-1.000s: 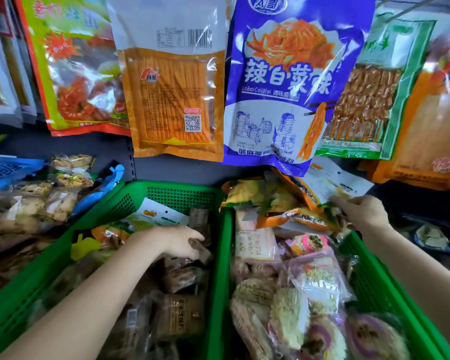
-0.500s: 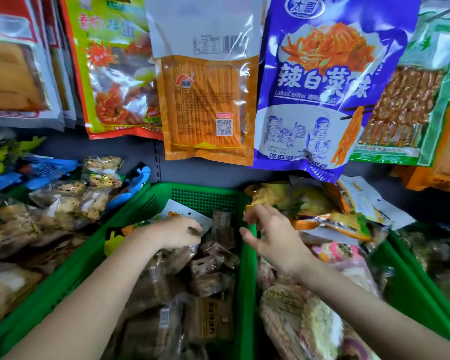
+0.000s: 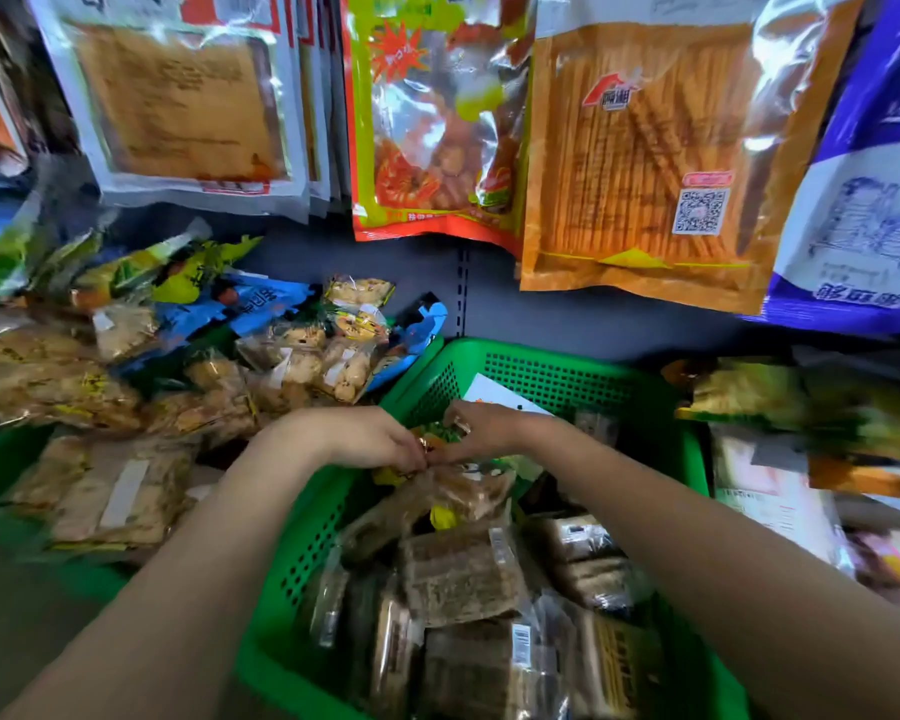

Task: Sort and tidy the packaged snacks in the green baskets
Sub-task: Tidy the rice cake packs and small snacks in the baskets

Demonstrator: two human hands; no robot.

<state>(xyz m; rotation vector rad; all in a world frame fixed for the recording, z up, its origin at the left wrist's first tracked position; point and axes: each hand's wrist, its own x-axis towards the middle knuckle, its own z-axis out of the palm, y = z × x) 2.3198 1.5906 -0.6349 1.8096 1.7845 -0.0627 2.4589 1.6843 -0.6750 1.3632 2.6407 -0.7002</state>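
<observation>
A green basket [image 3: 541,374] in the middle holds several clear-wrapped brown snack packs [image 3: 458,574]. My left hand [image 3: 365,439] and my right hand [image 3: 484,428] meet over the far end of this basket. Their fingers curl onto a small green, orange and yellow packet [image 3: 437,439] lying on top of the brown packs. The fingertips hide most of that packet. A white packet [image 3: 494,397] lies against the basket's far wall behind my right hand.
A second green basket [image 3: 1,454] at the left is heaped with clear packs of beige snacks [image 3: 302,361]. Blurred packets [image 3: 801,407] pile up at the right. Large hanging bags, one orange [image 3: 640,163], cover the back wall above.
My right hand has crossed from the right-hand basket to the middle basket and joined my left hand on the small packet. The view has swung left.
</observation>
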